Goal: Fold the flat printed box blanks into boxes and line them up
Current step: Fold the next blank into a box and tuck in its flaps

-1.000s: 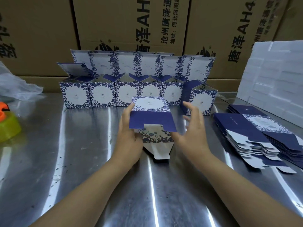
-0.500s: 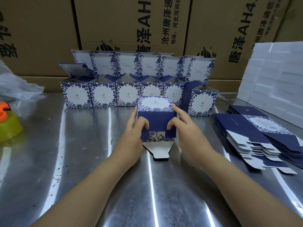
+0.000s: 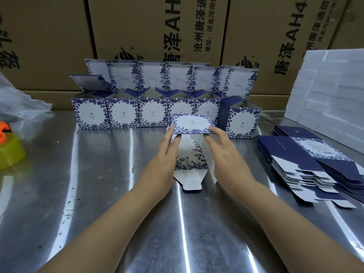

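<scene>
A blue-and-white floral box (image 3: 190,125) lies on its side on the steel table, its open end facing me, with a printed flap and white tongue (image 3: 190,174) stretched flat towards me. My left hand (image 3: 164,164) lies along its left side and my right hand (image 3: 226,160) along its right side, fingers straight, fingertips at the box's corners. Behind stands a row of folded boxes (image 3: 122,113) with their lids up, and one more box (image 3: 243,121) stands at the row's right end, turned slightly. A stack of flat dark blue blanks (image 3: 307,160) lies to the right.
Big brown cartons (image 3: 157,32) wall off the back of the table. White foam blocks (image 3: 331,89) are piled at the right rear. A yellow-green tape dispenser with an orange part (image 3: 7,150) and a clear plastic bag (image 3: 17,103) sit at the left.
The dark blue flap that my fingers were pressing down is now tucked out of sight. The hands have straightened and slid to the box's sides, and the box sits a little farther from me.
</scene>
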